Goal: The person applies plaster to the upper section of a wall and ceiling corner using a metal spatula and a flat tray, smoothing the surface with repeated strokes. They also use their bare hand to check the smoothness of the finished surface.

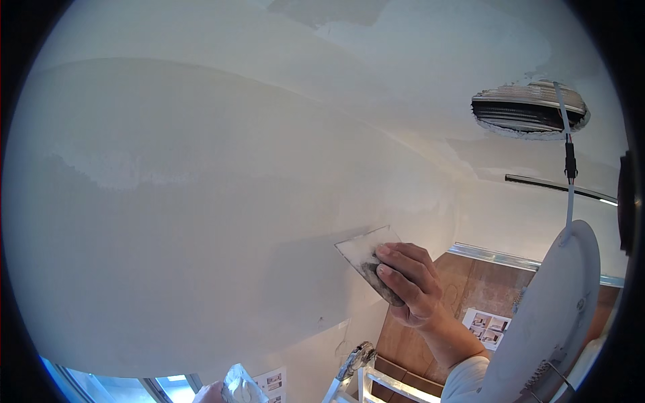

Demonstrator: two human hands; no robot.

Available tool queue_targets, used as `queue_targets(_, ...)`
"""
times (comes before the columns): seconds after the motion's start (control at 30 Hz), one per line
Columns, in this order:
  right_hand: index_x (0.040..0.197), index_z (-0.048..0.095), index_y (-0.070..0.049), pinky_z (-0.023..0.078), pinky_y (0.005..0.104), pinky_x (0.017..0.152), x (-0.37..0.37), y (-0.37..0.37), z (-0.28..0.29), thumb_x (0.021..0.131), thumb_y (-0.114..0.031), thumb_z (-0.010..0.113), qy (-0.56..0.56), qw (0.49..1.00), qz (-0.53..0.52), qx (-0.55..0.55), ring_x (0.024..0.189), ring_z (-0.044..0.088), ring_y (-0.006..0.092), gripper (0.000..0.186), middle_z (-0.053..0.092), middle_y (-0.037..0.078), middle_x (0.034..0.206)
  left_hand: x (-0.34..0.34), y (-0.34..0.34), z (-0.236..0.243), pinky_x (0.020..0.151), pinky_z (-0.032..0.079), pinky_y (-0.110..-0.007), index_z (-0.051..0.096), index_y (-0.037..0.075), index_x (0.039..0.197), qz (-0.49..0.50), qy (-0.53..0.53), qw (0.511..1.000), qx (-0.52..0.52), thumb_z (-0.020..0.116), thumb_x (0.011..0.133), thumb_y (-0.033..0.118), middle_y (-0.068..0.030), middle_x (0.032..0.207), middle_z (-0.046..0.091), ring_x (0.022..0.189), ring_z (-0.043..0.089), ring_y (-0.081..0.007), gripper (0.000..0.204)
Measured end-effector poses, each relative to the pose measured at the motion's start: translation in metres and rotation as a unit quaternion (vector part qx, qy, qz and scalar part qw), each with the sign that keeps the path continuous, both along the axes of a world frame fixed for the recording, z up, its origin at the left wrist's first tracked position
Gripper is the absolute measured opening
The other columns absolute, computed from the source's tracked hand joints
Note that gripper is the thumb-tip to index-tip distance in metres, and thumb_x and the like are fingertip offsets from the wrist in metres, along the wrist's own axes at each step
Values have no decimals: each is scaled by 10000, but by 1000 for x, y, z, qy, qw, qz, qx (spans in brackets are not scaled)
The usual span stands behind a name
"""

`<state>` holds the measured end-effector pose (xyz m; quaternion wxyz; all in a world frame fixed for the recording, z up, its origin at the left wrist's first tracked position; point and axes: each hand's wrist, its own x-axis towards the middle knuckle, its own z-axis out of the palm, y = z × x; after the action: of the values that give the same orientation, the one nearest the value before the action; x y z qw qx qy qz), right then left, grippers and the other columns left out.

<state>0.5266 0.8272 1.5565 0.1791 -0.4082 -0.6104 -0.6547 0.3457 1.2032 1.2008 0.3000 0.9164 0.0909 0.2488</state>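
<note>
My right hand (413, 279) is raised in the middle right, its fingers closed on a flat, thin putty knife (365, 250) smeared with grey and white. The blade points up and left, close to a pale plastered surface (201, 221) and casting a shadow on it. I cannot tell whether its edge touches. At the lower edge, only part of my left hand (209, 393) shows. It is beside a flat blade-like piece (242, 385) coated in whitish paste and appears to hold it; the rest of both is cut off.
A round white light panel (571, 302) hangs by a cable at the right, below a ceiling hole (524, 111) showing ribbed ducting. A metal ladder (353, 366) stands below, near brown wood panelling (430, 316). Windows (127, 387) are at the lower left.
</note>
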Motion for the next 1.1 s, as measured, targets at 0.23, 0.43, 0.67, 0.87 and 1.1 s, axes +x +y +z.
queue_targets(0.23, 1215, 720, -2, 569, 482, 902, 18, -2, 24, 928, -113, 621, -17, 996, -26, 79, 1085, 690, 399, 324, 704, 209, 1236, 0, -3, 1, 637, 553, -416, 760, 24, 890, 2, -11, 1000, 29, 895, 722, 457, -183, 792, 742, 661, 705, -271, 484)
queue_targets(0.43, 1292, 696, -8, 504, 454, 1020, 53, 20, 74, 764, 125, 574, -26, 989, -37, 142, 1199, 642, 385, 558, 678, 180, 1305, 5, -13, 16, 635, 556, -418, 762, 32, 900, 2, 12, 1000, 19, 900, 721, 440, -175, 793, 743, 660, 707, -265, 466)
queue_targets(0.67, 1334, 685, -17, 462, 471, 1080, 74, 38, 100, 709, 167, 533, -31, 987, -31, 153, 1270, 609, 378, 669, 658, 177, 1351, 12, 1, -8, 611, 555, -400, 763, 17, 916, -4, -22, 1000, 21, 907, 744, 433, -174, 782, 742, 659, 715, -253, 472)
queue_targets(0.87, 1352, 675, -14, 440, 474, 1115, 87, 46, 102, 695, 177, 528, -24, 988, -10, 152, 1312, 581, 380, 699, 643, 179, 1377, 12, 6, -18, 627, 565, -388, 772, 9, 949, 11, 9, 1000, 24, 899, 756, 445, -165, 815, 761, 704, 738, -243, 493)
queue_targets(1.1, 1337, 695, -36, 440, 470, 1137, 83, 38, 108, 651, 178, 517, 25, 993, 8, 115, 1325, 572, 381, 740, 639, 185, 1383, 23, 17, -29, 667, 572, -379, 781, 27, 993, -52, -36, 997, -45, 885, 767, 448, -166, 859, 770, 769, 754, -233, 489)
